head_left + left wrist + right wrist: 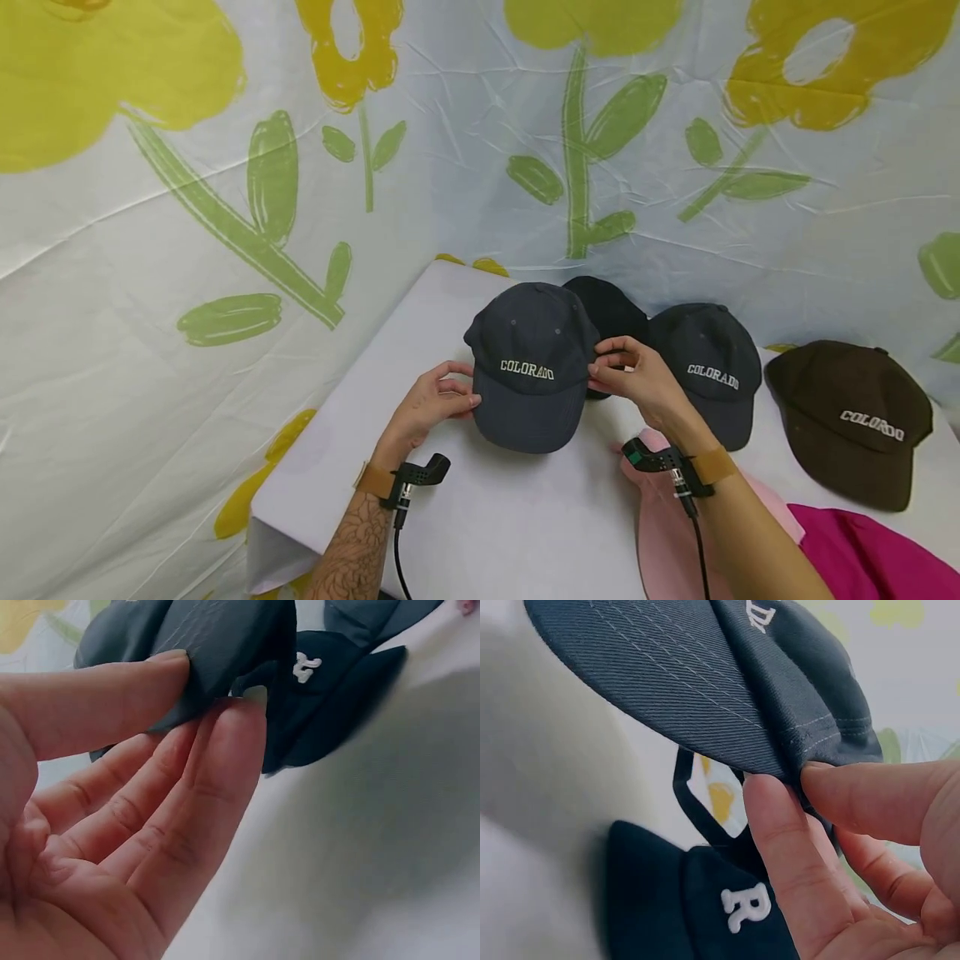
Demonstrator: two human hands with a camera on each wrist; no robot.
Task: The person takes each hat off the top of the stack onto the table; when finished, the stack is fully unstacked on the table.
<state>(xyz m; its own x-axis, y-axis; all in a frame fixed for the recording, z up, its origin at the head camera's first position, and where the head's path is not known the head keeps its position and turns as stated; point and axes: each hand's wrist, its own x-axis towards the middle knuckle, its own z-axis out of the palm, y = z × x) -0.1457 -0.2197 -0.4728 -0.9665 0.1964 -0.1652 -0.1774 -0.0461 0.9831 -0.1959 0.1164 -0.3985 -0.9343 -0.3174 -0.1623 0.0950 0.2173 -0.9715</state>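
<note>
A dark blue-grey baseball cap with white COLORADO lettering is held up over the white table, its brim toward me. My left hand pinches its left edge near the brim between thumb and fingers. On the opposite side, my right hand pinches the edge where brim meets crown, seen closely on the cap in the right wrist view. Behind it sits a black cap, partly covered; the right wrist view shows a white letter R on this dark cap.
Right of the black cap stand another dark COLORADO cap and a brown one. A pink cap lies under my right forearm, beside a magenta one. Flowered cloth hangs behind the white table.
</note>
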